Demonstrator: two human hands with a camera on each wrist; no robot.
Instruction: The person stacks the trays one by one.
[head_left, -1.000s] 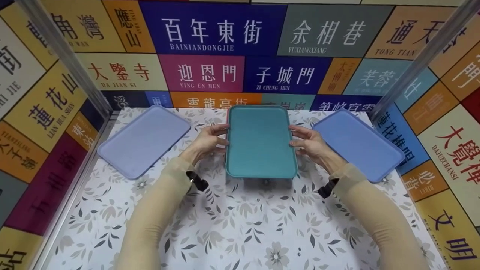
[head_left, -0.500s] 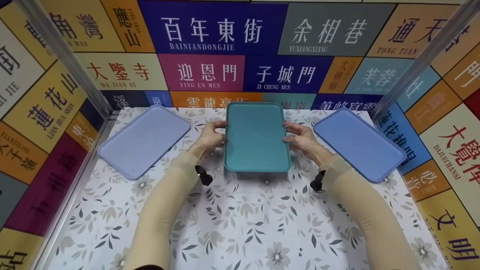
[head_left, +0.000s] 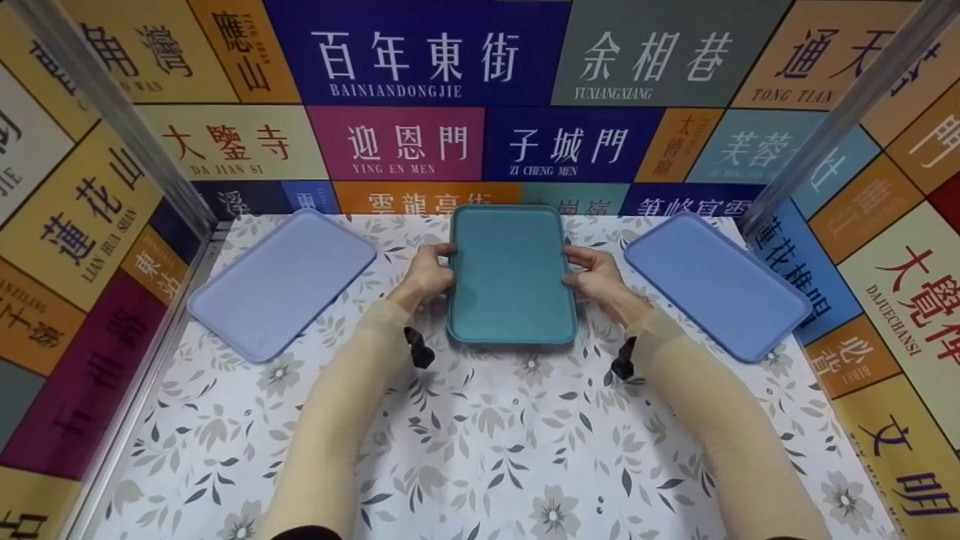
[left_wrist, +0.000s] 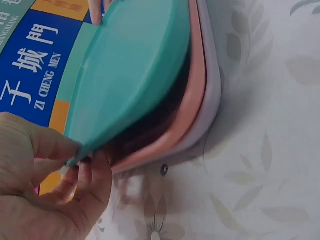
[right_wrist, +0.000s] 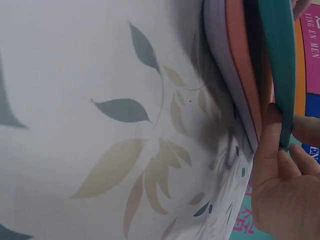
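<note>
A teal tray (head_left: pixel 511 277) lies at the middle back of the table, between my two hands. My left hand (head_left: pixel 429 271) pinches its left edge between thumb and fingers. On the opposite long edge my right hand (head_left: pixel 598 274) grips it the same way. In the left wrist view a coral tray (left_wrist: pixel 198 75) sits below the teal one, with a lavender tray (left_wrist: pixel 214 82) lowest. A dark gap shows between the teal and coral trays on the near side. From the head view the teal tray covers both lower trays.
A pale lavender tray (head_left: pixel 281 285) lies angled at the left on the floral tabletop (head_left: pixel 517 450). At the right lies a periwinkle blue tray (head_left: pixel 716 285), also angled. Sign-printed panels (head_left: pixel 405 142) border the back and both sides, with metal posts at the corners.
Both hands have moved the teal tray slightly left and away from me. Its left side now hides the coral edge seen a second ago. Both side trays stay in place.
</note>
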